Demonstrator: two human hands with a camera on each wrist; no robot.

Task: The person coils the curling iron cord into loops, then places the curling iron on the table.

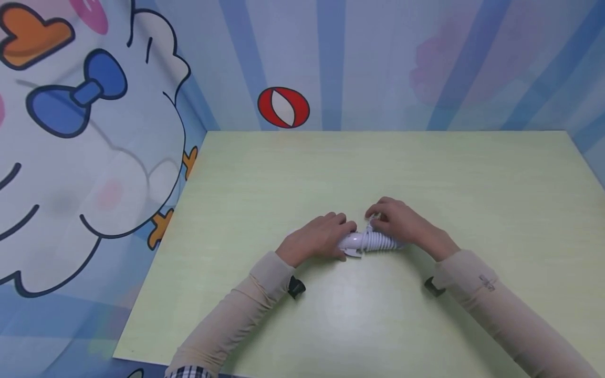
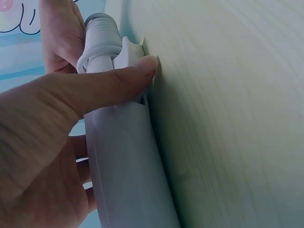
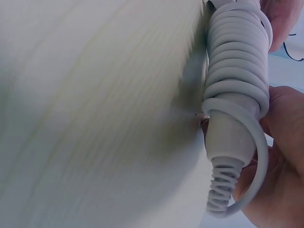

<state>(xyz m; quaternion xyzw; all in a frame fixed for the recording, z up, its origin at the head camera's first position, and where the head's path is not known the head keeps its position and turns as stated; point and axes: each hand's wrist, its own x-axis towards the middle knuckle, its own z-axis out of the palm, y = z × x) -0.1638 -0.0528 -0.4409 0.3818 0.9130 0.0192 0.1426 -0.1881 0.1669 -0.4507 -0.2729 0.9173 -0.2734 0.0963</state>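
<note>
A white curling iron (image 1: 351,241) lies along the table, its power cord (image 1: 379,242) wound in several tight turns around the handle. My left hand (image 1: 314,239) grips its body from above, with the thumb (image 2: 118,84) across the side near the clamp lever (image 2: 127,53). With finger and thumb, my right hand (image 1: 402,223) pinches a piece of the cord above the coils. In the right wrist view, the handle's tapered end (image 3: 230,135) has a ribbed cord sleeve (image 3: 222,187), from which the cord loops back to the windings. The right fingertips are partly hidden there.
Pale green-yellow table (image 1: 264,173) surrounds the hands on all sides. Printed cartoon walls rise behind it and at its left, one showing a red ball (image 1: 283,107). A dark wrist camera (image 1: 296,287) sits under the left cuff, another (image 1: 433,287) under the right.
</note>
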